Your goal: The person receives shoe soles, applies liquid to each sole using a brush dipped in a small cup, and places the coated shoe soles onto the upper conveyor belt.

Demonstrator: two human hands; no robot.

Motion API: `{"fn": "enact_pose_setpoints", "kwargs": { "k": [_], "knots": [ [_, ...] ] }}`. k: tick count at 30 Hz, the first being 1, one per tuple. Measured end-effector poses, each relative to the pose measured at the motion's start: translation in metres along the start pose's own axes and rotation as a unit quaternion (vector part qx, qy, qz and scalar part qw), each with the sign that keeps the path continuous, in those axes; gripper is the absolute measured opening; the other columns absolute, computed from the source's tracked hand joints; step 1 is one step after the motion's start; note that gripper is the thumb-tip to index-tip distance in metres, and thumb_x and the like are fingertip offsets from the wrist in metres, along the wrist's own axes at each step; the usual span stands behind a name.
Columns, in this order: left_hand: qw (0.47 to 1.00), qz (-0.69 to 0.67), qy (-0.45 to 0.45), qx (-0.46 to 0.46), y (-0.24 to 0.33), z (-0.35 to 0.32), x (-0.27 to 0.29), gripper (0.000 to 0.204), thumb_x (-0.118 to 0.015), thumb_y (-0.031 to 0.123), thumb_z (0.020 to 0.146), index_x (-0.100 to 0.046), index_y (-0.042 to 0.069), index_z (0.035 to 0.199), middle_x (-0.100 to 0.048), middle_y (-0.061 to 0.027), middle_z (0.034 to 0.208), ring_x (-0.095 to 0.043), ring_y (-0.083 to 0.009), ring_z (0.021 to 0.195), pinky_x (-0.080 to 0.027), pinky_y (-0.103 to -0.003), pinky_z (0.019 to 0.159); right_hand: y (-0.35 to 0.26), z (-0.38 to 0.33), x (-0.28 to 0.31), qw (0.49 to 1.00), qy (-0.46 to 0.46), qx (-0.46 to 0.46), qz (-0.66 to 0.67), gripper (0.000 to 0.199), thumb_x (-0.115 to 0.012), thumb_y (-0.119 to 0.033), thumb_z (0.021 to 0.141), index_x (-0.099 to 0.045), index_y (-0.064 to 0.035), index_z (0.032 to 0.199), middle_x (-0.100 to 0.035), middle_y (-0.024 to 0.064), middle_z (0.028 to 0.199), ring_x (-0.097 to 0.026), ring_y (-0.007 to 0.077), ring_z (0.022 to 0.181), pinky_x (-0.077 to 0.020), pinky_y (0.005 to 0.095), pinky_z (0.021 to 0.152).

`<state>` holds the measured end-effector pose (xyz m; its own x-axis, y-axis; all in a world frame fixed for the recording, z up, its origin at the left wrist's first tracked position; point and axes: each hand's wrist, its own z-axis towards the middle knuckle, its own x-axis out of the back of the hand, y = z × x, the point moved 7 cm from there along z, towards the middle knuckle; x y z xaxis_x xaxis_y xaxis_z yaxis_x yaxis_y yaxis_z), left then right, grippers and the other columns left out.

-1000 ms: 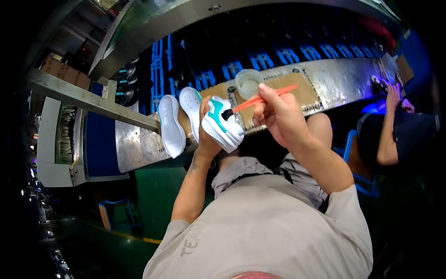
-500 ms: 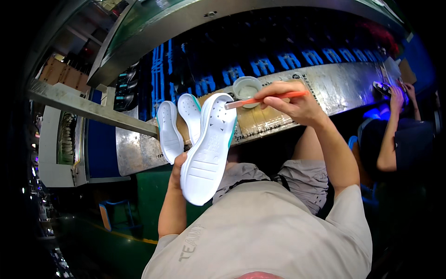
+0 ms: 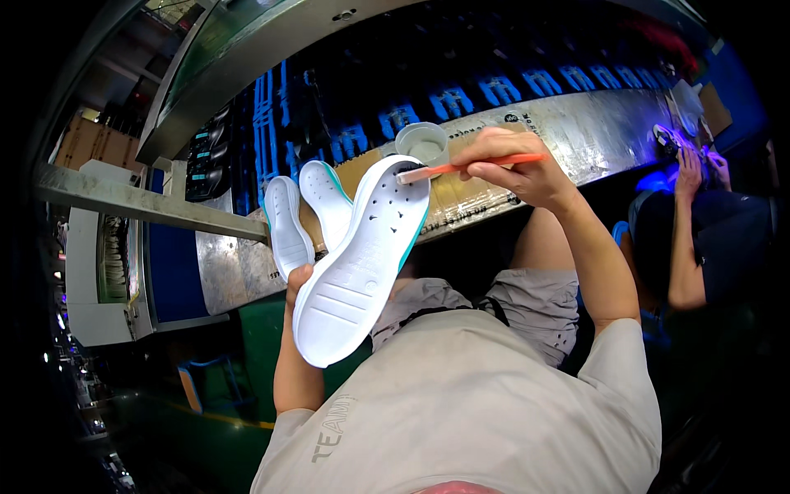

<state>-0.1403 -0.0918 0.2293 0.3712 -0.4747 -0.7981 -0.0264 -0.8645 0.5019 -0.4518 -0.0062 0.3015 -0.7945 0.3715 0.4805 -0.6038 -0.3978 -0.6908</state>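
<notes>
A white shoe sole [image 3: 350, 272] with a green side edge is tilted up in front of me, its inner face with small holes toward me. My left hand [image 3: 298, 284] grips it by its left edge; most of the fingers are hidden behind it. Between the fingers of my right hand [image 3: 514, 165] is a brush with an orange handle [image 3: 518, 158]. Its pale bristles touch the sole near the far end. Just beyond that end stands a round translucent tub [image 3: 422, 144] with whitish contents.
Two more white soles, one in the middle [image 3: 326, 202] and one farther left [image 3: 288, 230], rest on the metal bench [image 3: 222, 267] and cardboard. A metal bar [image 3: 148, 202] crosses at left. A conveyor with blue fixtures [image 3: 451, 103] runs behind. At right, another person [image 3: 699, 239] works.
The sole in my left hand has tilted, its near end swinging left. The brush has stayed on its far end, shifting slightly. The whole view has moved a little.
</notes>
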Motion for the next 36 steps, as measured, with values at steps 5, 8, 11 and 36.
{"fn": "enact_pose_setpoints", "kwargs": {
  "k": [5,8,11,36],
  "knots": [
    [0.998,0.053,0.024,-0.015,0.004,0.006,0.022,0.102,-0.070,0.058,0.082,-0.038,-0.007,0.154,-0.057,-0.0275,0.144,-0.063,-0.0362,0.128,-0.052,-0.046,0.109,0.007,-0.004,-0.013,0.996,-0.012,-0.065,0.053,0.013,-0.074,-0.013,0.094,-0.080,-0.0074,0.104,-0.076,0.0049,0.085,-0.069,0.0155,0.074,-0.0532,0.0273,0.067],
    [0.995,0.072,0.046,-0.056,0.000,0.011,0.008,0.096,-0.065,0.056,0.087,-0.037,-0.005,0.155,-0.057,-0.0268,0.144,-0.063,-0.0349,0.128,-0.052,-0.047,0.110,0.009,-0.004,-0.022,0.987,-0.036,-0.102,0.121,0.016,-0.070,-0.012,0.098,-0.077,0.0000,0.105,-0.078,0.0067,0.088,-0.072,0.0134,0.078,-0.0560,0.0262,0.071],
    [0.997,0.058,0.020,-0.054,-0.008,0.027,-0.003,0.096,-0.056,0.061,0.092,-0.031,-0.004,0.158,-0.055,-0.0340,0.142,-0.063,-0.0468,0.124,-0.054,-0.053,0.105,0.042,-0.022,-0.013,0.939,0.084,-0.203,0.266,0.024,-0.062,-0.016,0.104,-0.074,0.0044,0.112,-0.076,0.0098,0.089,-0.071,0.0147,0.083,-0.0557,0.0281,0.077],
    [0.822,0.438,0.017,-0.362,0.279,0.138,-0.116,0.051,-0.043,0.010,0.099,-0.047,-0.013,0.145,-0.062,-0.0300,0.135,-0.068,-0.0354,0.118,-0.058,-0.043,0.098,0.178,-0.164,-0.028,0.775,0.289,-0.251,0.503,0.027,-0.061,-0.022,0.107,-0.068,0.0014,0.119,-0.073,0.0067,0.096,-0.069,0.0151,0.089,-0.0557,0.0301,0.083]
  ]
}}
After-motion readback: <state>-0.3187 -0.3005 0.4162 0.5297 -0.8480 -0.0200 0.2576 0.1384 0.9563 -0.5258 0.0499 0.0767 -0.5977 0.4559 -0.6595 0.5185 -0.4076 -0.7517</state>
